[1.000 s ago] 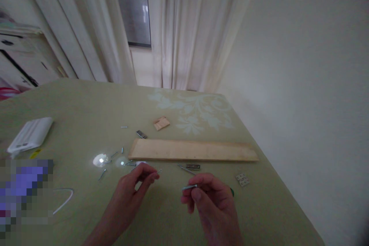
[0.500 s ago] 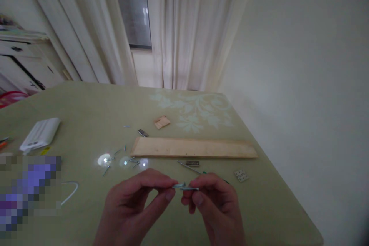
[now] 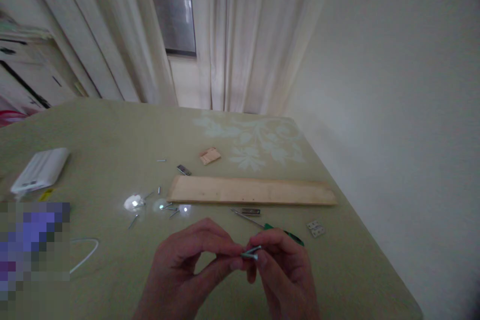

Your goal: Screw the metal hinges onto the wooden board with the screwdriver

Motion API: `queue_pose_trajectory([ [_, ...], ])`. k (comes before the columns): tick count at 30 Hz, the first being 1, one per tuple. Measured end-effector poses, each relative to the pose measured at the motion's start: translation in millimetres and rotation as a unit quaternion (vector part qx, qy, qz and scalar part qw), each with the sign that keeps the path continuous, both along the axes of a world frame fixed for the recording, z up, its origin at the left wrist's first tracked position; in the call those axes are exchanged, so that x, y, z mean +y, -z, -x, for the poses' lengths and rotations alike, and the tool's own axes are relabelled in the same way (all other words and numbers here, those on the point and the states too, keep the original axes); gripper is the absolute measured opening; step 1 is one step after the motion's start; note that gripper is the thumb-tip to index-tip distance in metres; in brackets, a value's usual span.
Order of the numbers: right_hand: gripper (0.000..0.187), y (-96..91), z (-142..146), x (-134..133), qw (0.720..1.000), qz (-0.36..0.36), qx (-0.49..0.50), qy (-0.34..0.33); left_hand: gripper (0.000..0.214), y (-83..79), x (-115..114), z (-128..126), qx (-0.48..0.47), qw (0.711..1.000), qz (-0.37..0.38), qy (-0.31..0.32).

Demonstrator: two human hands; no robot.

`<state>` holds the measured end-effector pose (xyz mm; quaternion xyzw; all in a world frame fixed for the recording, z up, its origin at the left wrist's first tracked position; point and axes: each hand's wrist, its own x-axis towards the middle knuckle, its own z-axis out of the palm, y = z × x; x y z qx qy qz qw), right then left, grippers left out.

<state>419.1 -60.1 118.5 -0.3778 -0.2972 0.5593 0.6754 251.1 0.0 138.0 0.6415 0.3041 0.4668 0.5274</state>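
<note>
My left hand (image 3: 202, 260) pinches small metal screws (image 3: 250, 253) between thumb and forefinger. Two of them show, lying at a slant to each other with their heads toward the right. My right hand (image 3: 279, 262) is closed at their head end, thumb and fingertips against them. The fingertips hide part of the screws. Just beyond the right hand lies a screwdriver (image 3: 247, 218) with a green handle, partly covered by the fingers. A long wooden board (image 3: 247, 191) lies flat past it, with a folded hinge (image 3: 250, 212) along its near edge.
Several loose screws (image 3: 170, 208) are scattered left of the board. An open hinge (image 3: 315, 229) lies at the right, another hinge (image 3: 183, 170) behind the board near small wood pieces (image 3: 210, 155). A white packet (image 3: 41, 170) and a white cable (image 3: 86, 255) are at the left.
My left hand has moved right, up against the right fingertips. The screws, apart between the hands before, now sit together between them. More of the screwdriver's green handle shows.
</note>
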Motion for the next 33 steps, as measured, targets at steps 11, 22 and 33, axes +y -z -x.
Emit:
queue_pose_trajectory([
  [11, 0.021, 8.2, -3, -1, 0.999, 0.024, -0.029, 0.036, 0.012, 5.8, -7, -16, -0.029, 0.994, 0.091, -0.061],
  [22, 0.016, 14.3, -3, 1, 0.992, 0.006, -0.096, 0.083, 0.006, 24.2, -1, -13, -0.015, 0.998, 0.024, -0.047],
  [33, 0.031, 45.6, -14, 13, 0.961, 0.023, -0.274, 0.02, 0.01, 46.8, 10, 1, 0.15, 0.979, -0.096, -0.101],
])
